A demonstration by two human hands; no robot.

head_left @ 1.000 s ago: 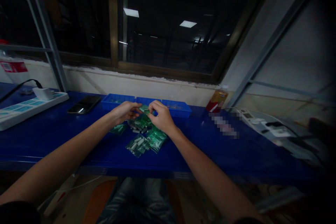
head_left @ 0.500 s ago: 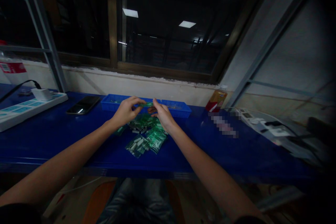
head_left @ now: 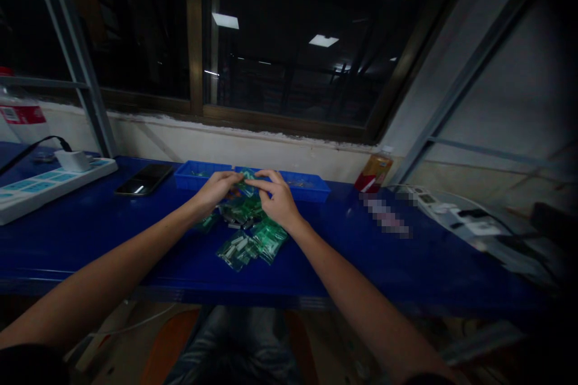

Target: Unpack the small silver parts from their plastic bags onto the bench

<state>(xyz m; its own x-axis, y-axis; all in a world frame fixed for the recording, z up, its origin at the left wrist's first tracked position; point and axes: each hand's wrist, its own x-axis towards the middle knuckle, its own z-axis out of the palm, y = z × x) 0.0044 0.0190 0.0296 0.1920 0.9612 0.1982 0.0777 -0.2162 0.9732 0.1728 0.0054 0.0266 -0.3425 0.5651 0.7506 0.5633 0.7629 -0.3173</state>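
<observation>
Between my two hands, above a pile on the table, is a small green plastic bag. My left hand pinches its left edge with thumb and fingers. On the other side my right hand has its fingers on the bag's right edge. Below them lies a heap of green plastic bags, some with small pale and metallic pieces inside. One clearer bag with whitish pieces lies at the heap's front. What is inside the bag in my hands is too blurred to tell.
Blue divided trays stand behind my hands at the wall, with small parts in them. A phone and a white power strip lie to the left. A drink carton stands right, near cables and white devices.
The green bag between my hands has turned from nearly edge-on to show its face. My right hand's fingers have shifted over it, and both hands remain above the heap.
</observation>
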